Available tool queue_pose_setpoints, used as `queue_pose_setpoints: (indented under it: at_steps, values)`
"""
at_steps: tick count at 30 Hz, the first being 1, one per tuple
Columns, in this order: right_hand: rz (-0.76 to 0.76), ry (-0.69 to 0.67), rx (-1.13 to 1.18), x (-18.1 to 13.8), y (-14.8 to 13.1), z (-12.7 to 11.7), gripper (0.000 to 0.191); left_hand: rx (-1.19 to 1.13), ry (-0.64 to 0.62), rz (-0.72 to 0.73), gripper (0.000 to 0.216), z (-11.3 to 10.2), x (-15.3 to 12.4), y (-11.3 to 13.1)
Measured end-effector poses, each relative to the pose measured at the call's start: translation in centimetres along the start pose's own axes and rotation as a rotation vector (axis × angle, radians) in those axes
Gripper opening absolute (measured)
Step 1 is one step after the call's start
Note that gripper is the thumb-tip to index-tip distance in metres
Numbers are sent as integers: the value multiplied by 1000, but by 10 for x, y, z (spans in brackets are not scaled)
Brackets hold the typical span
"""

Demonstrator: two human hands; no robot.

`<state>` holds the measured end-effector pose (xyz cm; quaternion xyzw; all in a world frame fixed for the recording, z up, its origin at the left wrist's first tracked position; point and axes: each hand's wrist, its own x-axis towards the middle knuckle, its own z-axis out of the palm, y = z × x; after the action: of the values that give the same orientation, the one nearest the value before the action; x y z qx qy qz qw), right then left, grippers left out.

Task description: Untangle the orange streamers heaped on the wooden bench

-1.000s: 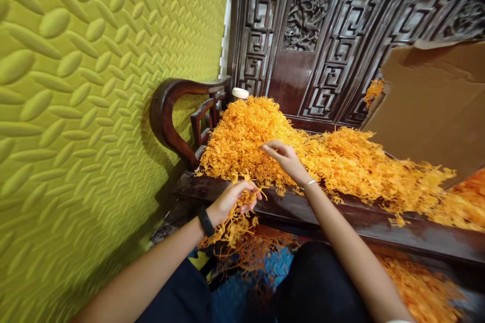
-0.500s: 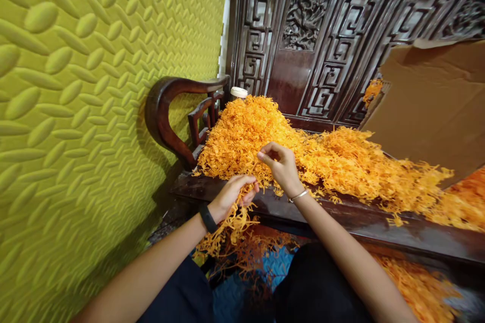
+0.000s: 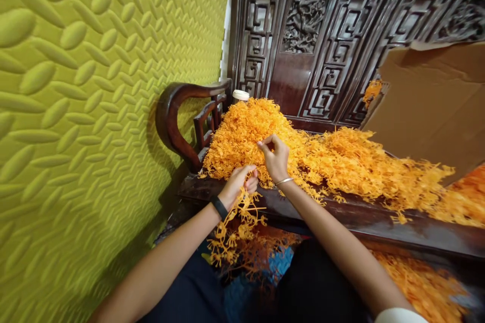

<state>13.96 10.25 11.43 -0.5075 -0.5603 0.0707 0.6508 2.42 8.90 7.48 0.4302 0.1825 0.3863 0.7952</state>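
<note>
A big heap of thin orange strands covers the seat of a dark carved wooden bench. My left hand, with a black band on the wrist, is closed on a bunch of orange strands that hangs below the seat's front edge. My right hand, a thin bracelet on its wrist, is just to the right and above, its fingers pinched on a few strands at the near side of the heap. The two hands almost touch.
A yellow-green embossed wall fills the left. The bench's curved armrest stands beside the heap, with a small white-lidded jar behind it. A brown cardboard sheet leans at the right. More orange strands lie below the seat.
My right hand has drawn back from the heap toward my left hand, its fingers closing into a pinch. My left hand has risen slightly with its bunch.
</note>
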Motion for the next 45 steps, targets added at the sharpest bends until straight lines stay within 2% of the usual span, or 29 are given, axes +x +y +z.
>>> queue_pose_setpoints:
  at_steps: [5,9,13,16,19,22,26,28,31,33,35,37,41,45]
  values:
    - [84,64,94,3,5,11,21,-8,1,2,27,0,6,4]
    - [91,101,105,12,11,15,24,-10,-1,-3,26,3,10,5]
    - [52,245,65,44,19,-12,27,25,-22,-60,28,11,-6,-14]
    - [22,307,38,66,26,-39,21,85,-107,-159,27,18,-22,-30]
    - [4,170,1,70,36,-54,17,101,-145,-151,27,19,-26,-30]
    - [3,10,-69,62,44,-57,17,88,-132,-116,27,17,-20,-20]
    - [-4,-144,-139,46,34,-62,19,80,-132,-133,28,19,-16,-16]
    - [21,-353,-80,37,18,-66,22,89,-139,-156,29,22,-16,-17]
    - [56,-813,83,21,-6,-72,30,102,-138,-175,30,23,-16,-19]
    - [1,-947,73,14,-15,-73,28,111,-133,-179,33,23,-16,-20]
    - [-55,-901,18,11,-17,-72,21,125,-122,-179,34,24,-17,-19]
    - [-46,-783,6,9,-14,-69,23,128,-98,-159,34,26,-18,-19]
    - [108,-549,101,5,-11,-56,28,65,-39,-96,33,34,-19,-16]
    - [227,-275,237,1,-13,-39,24,-4,-2,-54,32,38,-14,-8]
